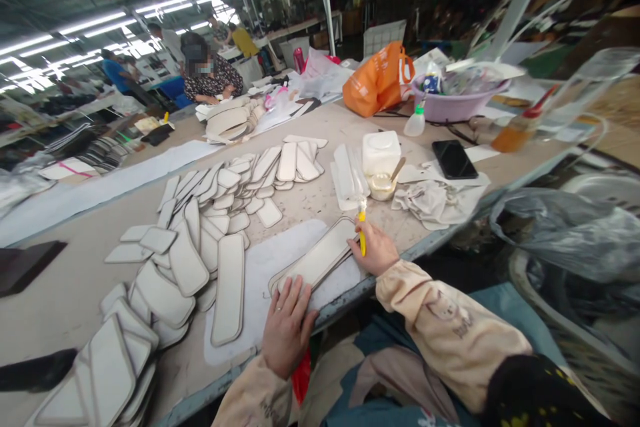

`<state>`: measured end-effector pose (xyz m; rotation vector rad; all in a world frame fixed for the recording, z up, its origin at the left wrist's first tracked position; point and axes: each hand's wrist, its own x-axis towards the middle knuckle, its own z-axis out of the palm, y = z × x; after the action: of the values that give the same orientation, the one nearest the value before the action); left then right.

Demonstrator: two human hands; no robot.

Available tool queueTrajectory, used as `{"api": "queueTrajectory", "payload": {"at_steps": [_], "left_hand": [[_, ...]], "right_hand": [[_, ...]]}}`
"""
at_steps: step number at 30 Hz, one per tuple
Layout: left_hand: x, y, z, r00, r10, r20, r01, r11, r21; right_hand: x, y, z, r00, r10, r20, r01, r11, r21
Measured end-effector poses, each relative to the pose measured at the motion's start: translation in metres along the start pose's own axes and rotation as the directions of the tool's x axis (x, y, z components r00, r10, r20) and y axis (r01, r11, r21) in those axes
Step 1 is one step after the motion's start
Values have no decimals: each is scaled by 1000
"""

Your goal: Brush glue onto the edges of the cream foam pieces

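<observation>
My left hand [289,325] lies with its fingers stretched out over the lower left end of a long cream panel [320,255] with rounded corners and a dark edge. At least one more such panel shows beneath it. In my right hand [376,247] is a small yellow-handled brush [363,235], held upright with white stuff on its bristles. That hand rests by the panel's upper right end. Under the panels lies a white sheet [260,280]. Just beyond the brush stand a small cup of pale paste [382,188] with a stick and a white tub [381,152].
Many loose cream pieces [187,247] spread in heaps to the left. Farther right are a black phone [454,159], crumpled cloth [430,203], a purple basin [460,101] and an orange bag [377,83]. A co-worker [213,77] sits across the table. A plastic-lined basket [565,307] stands at right.
</observation>
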<state>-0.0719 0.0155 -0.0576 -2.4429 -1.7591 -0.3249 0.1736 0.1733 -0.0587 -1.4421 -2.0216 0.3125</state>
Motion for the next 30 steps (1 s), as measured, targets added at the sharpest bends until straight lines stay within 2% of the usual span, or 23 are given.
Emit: {"api": "queueTrajectory", "payload": {"at_steps": [6, 9, 11, 13, 15, 18, 21, 23, 30], "left_hand": [[8, -5, -16, 997, -40, 62, 48, 990, -132], [28, -12, -28, 987, -153, 54, 161, 960, -230], [49, -16, -34, 969, -241, 53, 247, 941, -233], [71, -16, -38, 952, -283, 117, 301, 935, -187], [89, -14, -41, 933, -280, 228, 315, 940, -134], [105, -11, -44, 893, -271, 361, 319, 944, -82], [108, -11, -47, 848, -337, 409, 386, 922, -40], [106, -12, -48, 834, -385, 396, 431, 902, -30], [95, -2, -46, 846, -442, 297, 485, 870, -88]], "right_hand": [[2, -3, -1, 996, 86, 18, -87, 993, 84], [5, -3, -3, 995, 99, 28, -102, 988, 115], [7, -3, -3, 993, 107, 43, -111, 988, 108], [8, -3, -4, 992, 117, 57, -121, 989, 83], [8, -3, -5, 991, 119, 62, -123, 990, 67], [8, -3, -6, 994, 95, 55, -99, 992, 75], [8, -3, -8, 997, 65, 47, -69, 993, 92], [9, -3, -8, 998, 52, 41, -56, 993, 105], [10, -4, -11, 996, 74, 58, -80, 989, 122]]}}
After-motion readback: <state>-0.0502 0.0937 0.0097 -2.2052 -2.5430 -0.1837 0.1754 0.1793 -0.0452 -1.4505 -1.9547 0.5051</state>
